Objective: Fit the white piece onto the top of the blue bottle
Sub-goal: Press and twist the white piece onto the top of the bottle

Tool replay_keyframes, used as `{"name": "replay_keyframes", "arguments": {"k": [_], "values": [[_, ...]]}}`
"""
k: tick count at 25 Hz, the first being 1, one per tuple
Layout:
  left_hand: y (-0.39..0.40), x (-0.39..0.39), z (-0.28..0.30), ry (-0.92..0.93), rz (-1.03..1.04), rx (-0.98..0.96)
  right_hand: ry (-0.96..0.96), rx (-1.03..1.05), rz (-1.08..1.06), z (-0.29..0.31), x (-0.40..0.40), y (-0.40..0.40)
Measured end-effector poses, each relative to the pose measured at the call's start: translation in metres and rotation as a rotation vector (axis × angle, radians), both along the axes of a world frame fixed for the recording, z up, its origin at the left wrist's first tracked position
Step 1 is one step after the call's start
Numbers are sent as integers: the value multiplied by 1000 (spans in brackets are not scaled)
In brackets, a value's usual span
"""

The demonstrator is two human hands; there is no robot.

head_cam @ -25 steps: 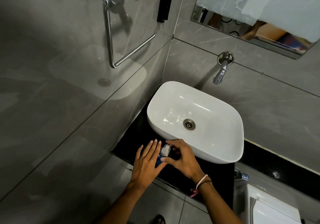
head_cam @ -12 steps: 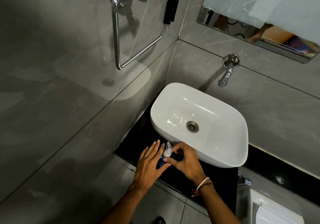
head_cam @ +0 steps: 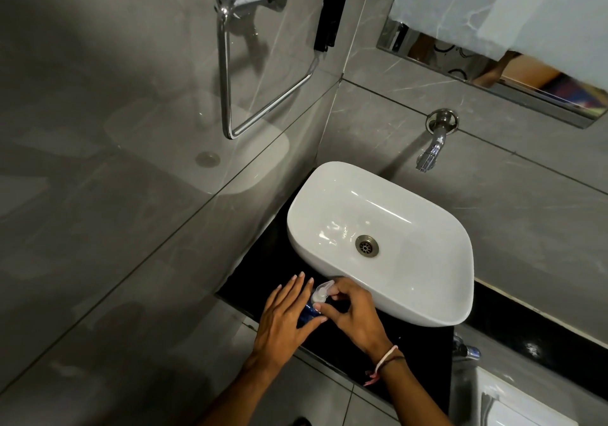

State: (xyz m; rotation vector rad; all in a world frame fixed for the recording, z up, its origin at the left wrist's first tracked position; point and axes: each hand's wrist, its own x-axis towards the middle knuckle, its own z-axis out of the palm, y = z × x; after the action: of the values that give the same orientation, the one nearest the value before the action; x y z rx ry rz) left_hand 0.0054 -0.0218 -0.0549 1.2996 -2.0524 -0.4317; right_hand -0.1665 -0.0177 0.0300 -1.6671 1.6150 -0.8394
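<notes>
Both bare forearms enter from the bottom edge of the view and meet over the front left corner of the counter (head_cam: 411, 343). The left hand (head_cam: 286, 322) lies palm down, fingers straight and slightly fanned, resting flat against the side of a pump bottle (head_cam: 320, 294). The right hand (head_cam: 355, 317) is curled, thumb and fingertips pinching that bottle's top, wrist bent slightly inward.

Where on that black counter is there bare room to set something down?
Two bare patches on the counter: a narrow strip between the basin and the grey wall on its left, and a wider patch before the basin, right of the right hand. The front left corner is crowded: left hand, right hand and pump bottle meet there.
</notes>
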Motion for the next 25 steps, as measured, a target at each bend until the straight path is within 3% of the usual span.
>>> {"name": "replay_keyframes", "arguments": {"k": [10,14,19,25], "values": [[0,0,-2,-8,0,-2,-159,53,-66,-5,3,-3],[0,1,-1,-17,2,-7,-170,78,22,-8,1,-2],[-1,1,-1,-30,-4,21,-195,15,-173,-15,9,2],[-3,3,3,14,-20,44,-219,94,-3,-20,-9,9]]}}
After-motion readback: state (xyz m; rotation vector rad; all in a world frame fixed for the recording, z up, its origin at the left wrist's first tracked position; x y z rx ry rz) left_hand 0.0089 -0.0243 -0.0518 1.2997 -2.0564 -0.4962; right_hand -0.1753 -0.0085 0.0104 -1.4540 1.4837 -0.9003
